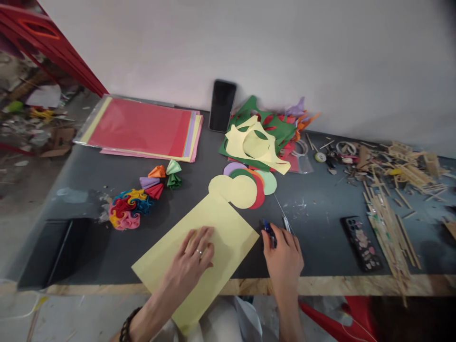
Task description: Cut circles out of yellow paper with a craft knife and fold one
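My left hand (195, 256) lies on a pale yellow sheet of paper (228, 237), fingers stretched out and resting on it. The sheet is turned at an angle, and its lower corner hangs past the table's front edge. To the right of the sheet, my right hand (284, 254) is closed around a small dark blue object (268, 228), mostly hidden by the fingers. Beside those fingers shows a thin metal piece (286, 224); whether it joins the blue object I cannot tell. Cut paper circles (243, 192) in yellow, red, green and other colours overlap at the sheet's far corner.
Paper offcuts (249, 135) and an upright phone (223, 105) are by the wall. Coloured sheets (142, 126) lie at the left, near folded paper pieces (155, 183) and curled paper strips (128, 209). Wooden sticks (388, 232) and a patterned phone (361, 243) are right.
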{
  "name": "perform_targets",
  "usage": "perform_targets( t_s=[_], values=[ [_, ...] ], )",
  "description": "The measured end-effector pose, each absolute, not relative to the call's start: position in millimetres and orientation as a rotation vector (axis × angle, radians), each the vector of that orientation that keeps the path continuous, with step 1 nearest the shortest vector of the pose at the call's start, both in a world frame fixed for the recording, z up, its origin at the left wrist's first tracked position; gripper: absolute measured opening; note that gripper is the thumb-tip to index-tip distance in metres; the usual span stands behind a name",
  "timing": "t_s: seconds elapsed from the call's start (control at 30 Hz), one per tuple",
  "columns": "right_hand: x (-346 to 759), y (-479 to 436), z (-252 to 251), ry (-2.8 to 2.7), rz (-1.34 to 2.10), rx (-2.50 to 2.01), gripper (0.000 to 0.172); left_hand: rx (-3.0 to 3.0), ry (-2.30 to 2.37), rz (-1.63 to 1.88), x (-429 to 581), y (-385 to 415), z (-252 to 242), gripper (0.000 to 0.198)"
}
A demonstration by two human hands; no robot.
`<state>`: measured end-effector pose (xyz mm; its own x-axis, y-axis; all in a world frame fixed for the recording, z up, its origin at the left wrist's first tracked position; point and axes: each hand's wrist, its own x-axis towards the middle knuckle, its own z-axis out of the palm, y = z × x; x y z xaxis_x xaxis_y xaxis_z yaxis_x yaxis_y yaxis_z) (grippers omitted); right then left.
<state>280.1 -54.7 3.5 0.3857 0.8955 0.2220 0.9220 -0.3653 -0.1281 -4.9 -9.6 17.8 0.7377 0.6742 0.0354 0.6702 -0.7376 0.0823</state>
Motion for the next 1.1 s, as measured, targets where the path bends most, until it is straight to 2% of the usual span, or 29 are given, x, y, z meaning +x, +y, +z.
perform_targets(
  t_s=[0.13,0.2,0.37,0.43,0.53,0.77,0.97,1.1],
  values=[
    [282.8,-55.5,8.2,-1.666,-0.164,-2.282,0.036,2.828,1.141,0.087,-9.0,-22.0,12.0,0.056],
    [279.6,-50.5,13.7,-1.806,-0.116,-2.164,0.039,2.836,1.147,0.110,-12.3,-31.9,7.3,0.059],
    [248.3,-6.3,25.7,-2.249,0.142,-1.956,0.064,2.758,1.332,0.113,-11.8,-44.0,5.7,0.071],
    [234.6,18.8,26.0,-2.323,0.201,-1.902,0.060,2.709,1.394,0.080,-9.8,-42.1,9.2,0.074],
    [224.7,47.1,22.7,-2.367,0.213,-1.878,0.054,2.661,1.487,0.040,-11.5,-33.8,14.8,0.069],
    [250.6,28.6,20.5,-2.203,0.003,-2.027,0.050,2.622,1.571,0.136,-17.1,-15.8,10.8,0.064],
    [306.3,-47.3,20.0,-1.374,-0.367,-2.560,0.057,2.687,1.441,0.202,8.4,-23.0,3.7,0.068],
    [321.2,-85.6,10.6,-1.363,-0.314,-2.559,0.040,2.699,1.378,0.123,12.8,-29.9,9.7,0.076]
  ],
)
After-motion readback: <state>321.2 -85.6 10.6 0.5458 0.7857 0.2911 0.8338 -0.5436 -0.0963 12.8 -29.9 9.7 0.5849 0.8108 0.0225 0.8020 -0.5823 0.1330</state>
